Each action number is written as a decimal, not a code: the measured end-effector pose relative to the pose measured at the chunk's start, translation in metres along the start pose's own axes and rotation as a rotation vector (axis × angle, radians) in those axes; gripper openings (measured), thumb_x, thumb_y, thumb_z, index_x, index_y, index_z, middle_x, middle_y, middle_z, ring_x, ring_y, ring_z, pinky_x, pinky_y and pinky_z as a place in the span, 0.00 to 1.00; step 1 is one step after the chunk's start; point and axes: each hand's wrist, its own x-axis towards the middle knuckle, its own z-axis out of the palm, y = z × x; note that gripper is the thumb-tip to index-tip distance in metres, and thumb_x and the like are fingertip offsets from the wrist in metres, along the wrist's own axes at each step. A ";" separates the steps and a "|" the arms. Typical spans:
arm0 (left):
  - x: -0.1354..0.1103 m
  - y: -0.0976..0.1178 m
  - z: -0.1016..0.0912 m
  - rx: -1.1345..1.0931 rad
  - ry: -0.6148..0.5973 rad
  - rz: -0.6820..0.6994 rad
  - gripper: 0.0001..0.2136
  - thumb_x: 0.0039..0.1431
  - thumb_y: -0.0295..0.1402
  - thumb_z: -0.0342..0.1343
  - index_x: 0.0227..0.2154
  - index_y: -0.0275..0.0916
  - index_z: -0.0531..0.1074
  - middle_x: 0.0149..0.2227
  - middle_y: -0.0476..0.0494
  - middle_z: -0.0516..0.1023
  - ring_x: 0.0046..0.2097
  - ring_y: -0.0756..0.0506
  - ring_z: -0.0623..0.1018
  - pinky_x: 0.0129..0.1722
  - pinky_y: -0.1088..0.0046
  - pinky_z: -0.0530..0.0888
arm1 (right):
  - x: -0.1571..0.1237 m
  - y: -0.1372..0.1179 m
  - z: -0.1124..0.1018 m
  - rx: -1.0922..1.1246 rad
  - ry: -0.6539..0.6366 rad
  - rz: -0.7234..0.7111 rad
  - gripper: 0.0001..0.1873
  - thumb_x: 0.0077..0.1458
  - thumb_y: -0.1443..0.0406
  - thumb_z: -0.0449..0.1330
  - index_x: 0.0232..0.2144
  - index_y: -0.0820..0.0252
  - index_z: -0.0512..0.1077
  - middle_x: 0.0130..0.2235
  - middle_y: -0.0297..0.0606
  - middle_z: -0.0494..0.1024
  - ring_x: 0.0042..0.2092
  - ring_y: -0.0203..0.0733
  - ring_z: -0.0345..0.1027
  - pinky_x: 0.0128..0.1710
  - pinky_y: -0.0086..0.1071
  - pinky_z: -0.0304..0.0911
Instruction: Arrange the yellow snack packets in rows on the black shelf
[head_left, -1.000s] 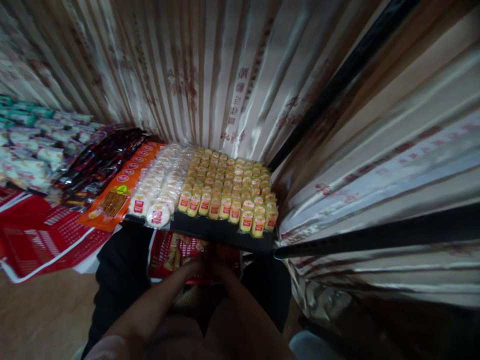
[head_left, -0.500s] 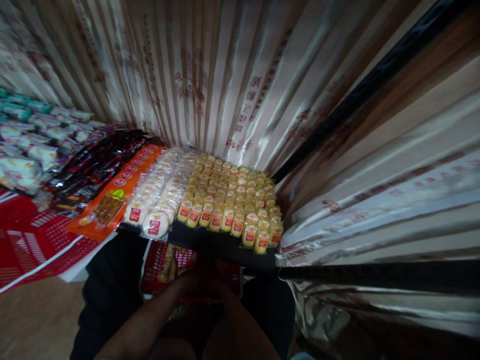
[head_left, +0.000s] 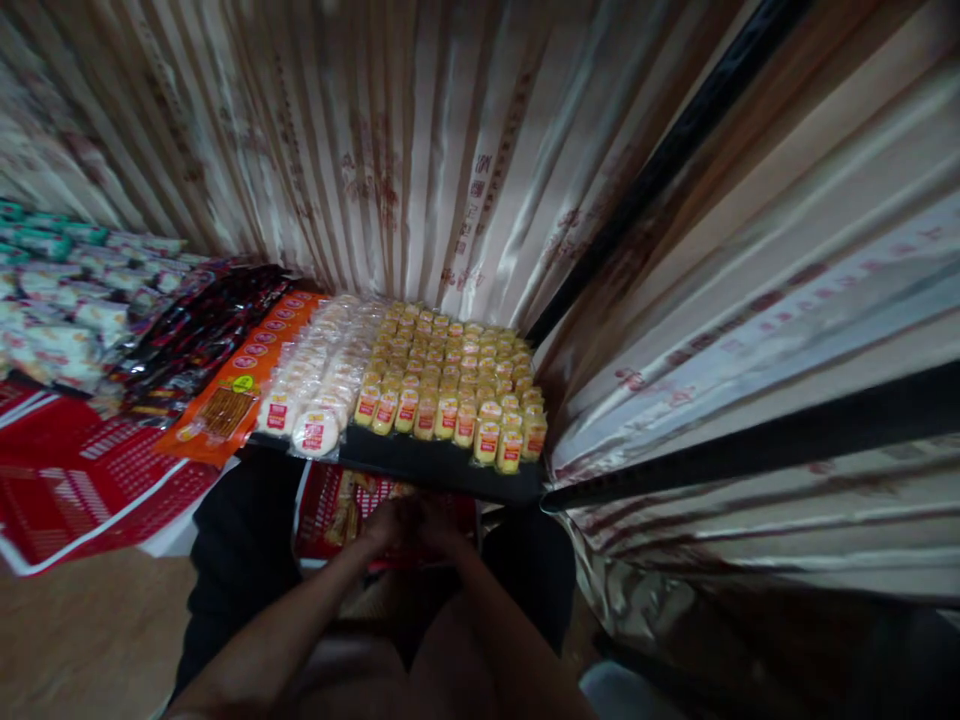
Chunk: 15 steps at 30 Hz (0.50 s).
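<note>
My left hand (head_left: 381,528) and my right hand (head_left: 439,535) meet low in the middle, over a red patterned packet (head_left: 337,505) that lies under the shelf edge. Both hands are dark and blurred, with curled fingers pressed together; what they hold I cannot make out. Just above them a black shelf (head_left: 435,462) carries rows of small yellow snack packs (head_left: 450,385) and white round packs (head_left: 319,385).
Orange packets (head_left: 240,385), dark red-black packets (head_left: 202,325) and green-white packets (head_left: 52,290) fill the shelf leftward. Red printed sheets (head_left: 82,490) hang at the left. Shiny striped curtain (head_left: 420,160) stands behind and to the right, crossed by black bars (head_left: 750,445). Brown floor (head_left: 82,640) lies lower left.
The view has shaken slightly. Both hands have stayed together under the shelf edge, moving a little up toward the red packet.
</note>
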 end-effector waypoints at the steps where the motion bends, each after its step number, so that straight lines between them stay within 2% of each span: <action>1: -0.004 -0.001 -0.001 -0.032 0.041 -0.034 0.09 0.51 0.26 0.49 0.32 0.35 0.74 0.32 0.43 0.78 0.36 0.47 0.76 0.34 0.75 0.69 | -0.003 -0.003 -0.003 0.004 0.012 -0.002 0.20 0.45 0.76 0.52 0.39 0.59 0.74 0.42 0.41 0.78 0.45 0.42 0.71 0.46 0.33 0.63; 4: -0.014 -0.004 -0.004 -0.128 0.142 -0.086 0.11 0.50 0.22 0.46 0.30 0.35 0.74 0.32 0.44 0.78 0.35 0.49 0.75 0.34 0.77 0.68 | -0.011 -0.009 -0.009 0.024 0.036 -0.010 0.16 0.45 0.75 0.52 0.34 0.59 0.76 0.39 0.40 0.79 0.42 0.43 0.71 0.43 0.33 0.63; 8: -0.024 0.002 -0.012 -0.271 0.209 -0.100 0.10 0.49 0.21 0.47 0.27 0.35 0.73 0.29 0.46 0.76 0.31 0.51 0.74 0.31 0.79 0.67 | -0.019 -0.017 -0.015 0.073 0.060 -0.057 0.13 0.46 0.73 0.53 0.31 0.59 0.76 0.35 0.37 0.79 0.37 0.40 0.71 0.39 0.30 0.63; 12: -0.034 0.016 -0.027 -0.427 0.211 -0.132 0.07 0.47 0.22 0.49 0.27 0.34 0.71 0.20 0.52 0.69 0.21 0.54 0.67 0.23 0.80 0.63 | -0.026 -0.023 -0.023 0.120 0.079 -0.116 0.11 0.50 0.70 0.53 0.33 0.59 0.75 0.30 0.34 0.77 0.32 0.35 0.69 0.33 0.26 0.62; 15: -0.040 0.027 -0.043 -0.538 0.189 -0.137 0.06 0.46 0.22 0.50 0.25 0.34 0.70 0.17 0.53 0.67 0.20 0.55 0.66 0.22 0.81 0.63 | -0.033 -0.025 -0.029 0.137 0.108 -0.135 0.13 0.49 0.66 0.58 0.39 0.60 0.74 0.32 0.35 0.76 0.31 0.35 0.68 0.32 0.26 0.63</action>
